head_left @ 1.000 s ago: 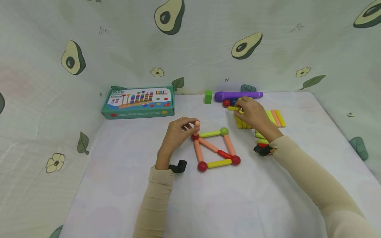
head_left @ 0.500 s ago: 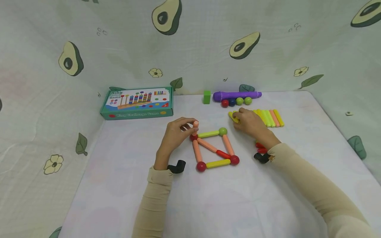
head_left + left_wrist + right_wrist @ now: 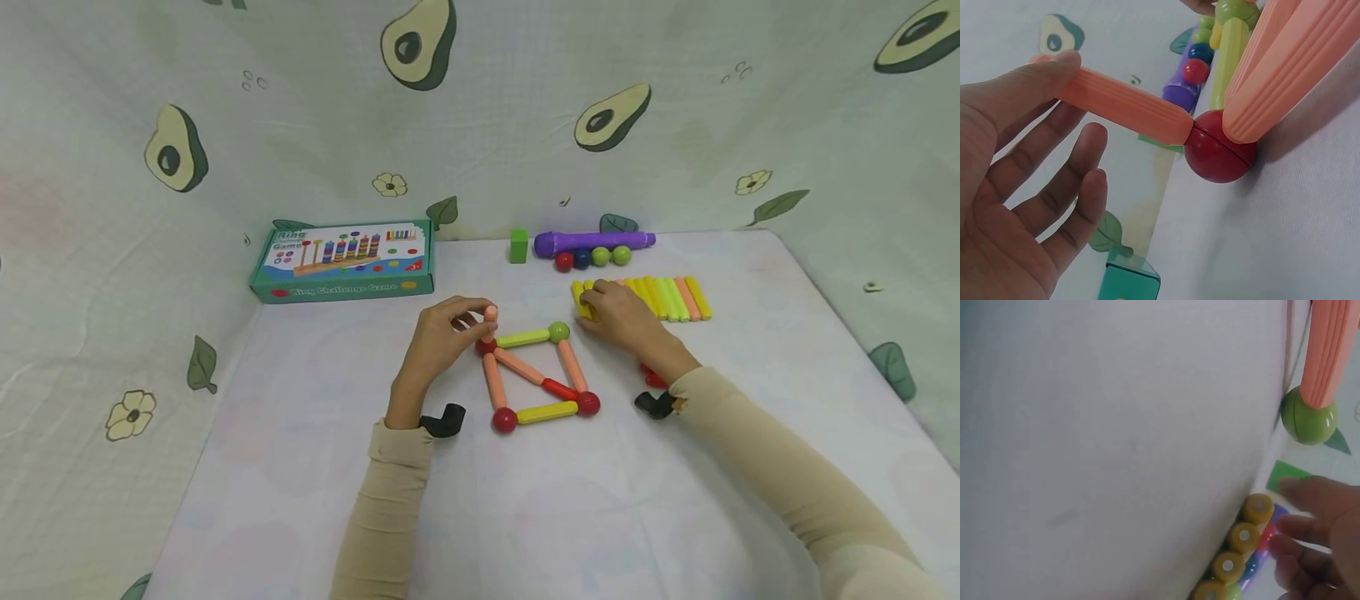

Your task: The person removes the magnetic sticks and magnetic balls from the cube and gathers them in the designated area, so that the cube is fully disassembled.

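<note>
My left hand [image 3: 438, 337] pinches a peach magnetic stick [image 3: 1132, 106] between thumb and forefinger. That stick stands on a red ball [image 3: 1216, 153] at the far left corner of a flat four-sided frame. The frame is made of sticks and balls, with a peach stick [image 3: 519, 367] and a red stick [image 3: 560, 389] as its diagonal. My right hand [image 3: 626, 321] is over the left end of a row of sticks, its fingertips at the yellow sticks [image 3: 577, 296]. In the right wrist view its fingers are loosely bent beside the yellow stick ends [image 3: 1244, 535], gripping none visibly.
A purple microphone-shaped toy [image 3: 592, 242] lies at the back behind several balls [image 3: 582, 259]. Left of it stands a green block [image 3: 518, 247]. A Ring Challenge Game box [image 3: 345, 262] sits at the back left. Red sticks [image 3: 652, 377] show partly under my right wrist.
My right hand has come down from near the balls, and the yellow stick it carried now lies at the row's left end. My left hand keeps its pinch on the upright peach stick.
</note>
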A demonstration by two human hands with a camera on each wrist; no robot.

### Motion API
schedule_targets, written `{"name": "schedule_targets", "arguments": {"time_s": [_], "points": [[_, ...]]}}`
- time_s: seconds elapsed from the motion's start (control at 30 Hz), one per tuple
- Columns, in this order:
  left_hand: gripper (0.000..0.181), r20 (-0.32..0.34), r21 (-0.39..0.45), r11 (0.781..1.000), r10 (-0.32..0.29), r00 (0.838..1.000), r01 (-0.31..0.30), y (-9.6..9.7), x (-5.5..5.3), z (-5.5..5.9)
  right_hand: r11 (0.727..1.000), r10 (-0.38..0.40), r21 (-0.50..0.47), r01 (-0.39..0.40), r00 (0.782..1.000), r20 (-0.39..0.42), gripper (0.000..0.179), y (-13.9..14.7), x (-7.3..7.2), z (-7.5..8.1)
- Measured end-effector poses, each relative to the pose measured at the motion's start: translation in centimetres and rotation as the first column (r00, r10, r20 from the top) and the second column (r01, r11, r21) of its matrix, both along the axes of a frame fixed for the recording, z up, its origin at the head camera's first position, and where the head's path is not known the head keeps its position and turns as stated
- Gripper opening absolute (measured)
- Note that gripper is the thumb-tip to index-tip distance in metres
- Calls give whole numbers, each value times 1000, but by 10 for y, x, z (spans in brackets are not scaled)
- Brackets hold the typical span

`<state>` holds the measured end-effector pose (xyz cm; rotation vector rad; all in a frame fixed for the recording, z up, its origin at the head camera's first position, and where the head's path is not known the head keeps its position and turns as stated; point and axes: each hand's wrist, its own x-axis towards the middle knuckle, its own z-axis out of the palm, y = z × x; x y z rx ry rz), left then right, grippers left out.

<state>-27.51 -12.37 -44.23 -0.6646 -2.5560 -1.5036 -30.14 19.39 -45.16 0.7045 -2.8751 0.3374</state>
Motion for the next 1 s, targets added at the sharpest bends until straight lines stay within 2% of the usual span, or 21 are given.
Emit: {"name": "schedule_targets", "arguments": {"time_s": [0.2, 0.33, 0.47, 0.63, 0.8, 1.0], "points": [[32, 28, 1, 1000, -12, 1000, 12, -1, 1, 1, 990, 41, -139, -39, 999, 16, 19, -9, 8, 14], [33, 45, -11, 999, -30, 999, 30, -5, 0, -2, 960, 108, -264, -96, 994, 32, 15, -24, 14, 24], [33, 118, -37, 999, -28, 993, 33, -11, -3, -13, 922, 187, -352, -164, 982, 32, 14, -42, 19, 32], [34, 227, -43, 997, -51, 973, 63, -18, -6, -35, 883, 249, -417, -217, 968, 24, 15, -63, 22, 37], [37, 234, -76, 993, -69, 970, 89, -19, -9, -47, 841, 314, -466, -275, 950, 5, 21, -81, 22, 39], [35, 254, -105, 991, -58, 966, 87, -19, -12, -52, 818, 372, -473, -326, 928, 3, 28, -95, 24, 39]]}}
